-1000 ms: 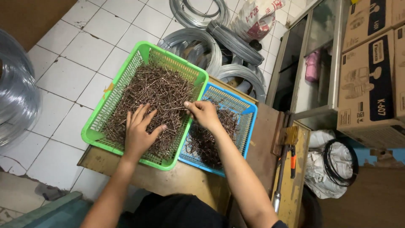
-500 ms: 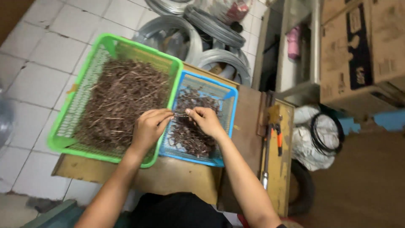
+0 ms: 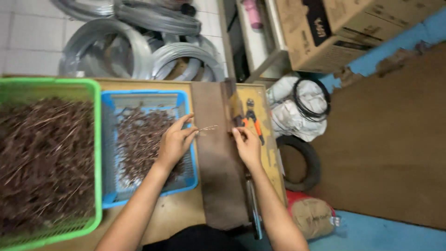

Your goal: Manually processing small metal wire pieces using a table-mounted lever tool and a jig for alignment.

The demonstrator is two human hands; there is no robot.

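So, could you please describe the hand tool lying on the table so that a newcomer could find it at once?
Start at the wooden table and pass the green plastic basket and the blue plastic basket to the right edge. There, just beyond the right hand, lie the orange-handled pliers. They are the only orange thing on the table, unlike the brown wire pieces.

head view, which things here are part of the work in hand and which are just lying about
In use:
left hand pinching a thin wire piece
right hand on the brown strip
blue basket of wire bits
green basket of wire bits

Lying about:
pliers
wire coils
boxes
tyre
white sack
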